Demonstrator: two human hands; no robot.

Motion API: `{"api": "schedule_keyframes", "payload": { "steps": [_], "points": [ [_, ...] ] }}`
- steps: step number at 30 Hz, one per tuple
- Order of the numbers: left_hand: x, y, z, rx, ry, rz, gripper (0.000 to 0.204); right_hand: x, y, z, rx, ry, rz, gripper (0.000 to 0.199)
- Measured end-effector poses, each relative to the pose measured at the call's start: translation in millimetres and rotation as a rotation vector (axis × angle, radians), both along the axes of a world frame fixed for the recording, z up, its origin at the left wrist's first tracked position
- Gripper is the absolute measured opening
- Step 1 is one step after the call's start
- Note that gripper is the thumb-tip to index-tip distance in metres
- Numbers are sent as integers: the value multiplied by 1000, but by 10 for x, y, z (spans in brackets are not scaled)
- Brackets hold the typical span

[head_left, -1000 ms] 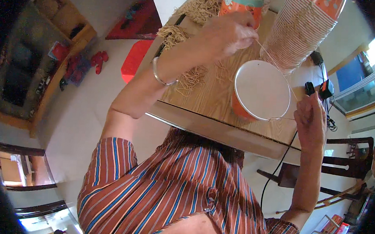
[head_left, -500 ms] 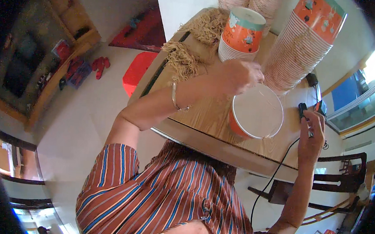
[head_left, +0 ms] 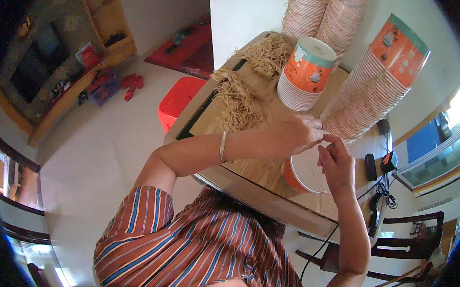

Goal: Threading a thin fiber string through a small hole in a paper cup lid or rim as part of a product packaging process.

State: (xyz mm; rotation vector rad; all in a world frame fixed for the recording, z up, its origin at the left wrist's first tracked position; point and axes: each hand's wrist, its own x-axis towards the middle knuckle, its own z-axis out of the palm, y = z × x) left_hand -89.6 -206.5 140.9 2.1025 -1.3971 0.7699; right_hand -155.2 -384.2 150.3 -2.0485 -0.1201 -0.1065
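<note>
My left hand (head_left: 300, 135) and my right hand (head_left: 339, 164) meet fingertip to fingertip over a white-lined orange paper bucket (head_left: 294, 179) on the table. Both hands have their fingers pinched together; whatever they hold is too small or hidden to make out. The hands and right wrist cover much of the bucket's opening. Just beyond stands a short upside-down stack of orange and green paper buckets (head_left: 306, 69). A tall leaning stack of buckets (head_left: 365, 101), with tan strands hanging on it, rises behind my right hand. Bundles of tan twine (head_left: 237, 99) lie left of the short stack.
The wooden table (head_left: 249, 170) has a rounded front edge near my body. More bucket stacks (head_left: 304, 15) stand against the wall. On the right are a black device (head_left: 370, 166), an orange-faced box (head_left: 389, 162) and cables. A red stool (head_left: 179, 102) stands left, a dark chair (head_left: 412, 241) right.
My right hand has moved left from beside the black device to the bucket's rim and met my left hand. The whole view has shifted slightly.
</note>
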Motion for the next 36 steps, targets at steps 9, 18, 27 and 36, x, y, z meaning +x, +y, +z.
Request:
{"api": "schedule_keyframes", "payload": {
  "steps": [9,18,27,36],
  "points": [
    [71,185,125,-90,768,-179,18,-95,-231,-44,-145,-128,-66,6],
    [124,53,127,19,426,-110,19,-167,-223,69,-349,-280,-141,25],
    [151,-129,51,-32,371,-161,13,136,-13,-91,334,96,38,43],
    [139,31,-42,24,567,-124,14,67,-24,-218,-221,-101,9,15]
  ]
}}
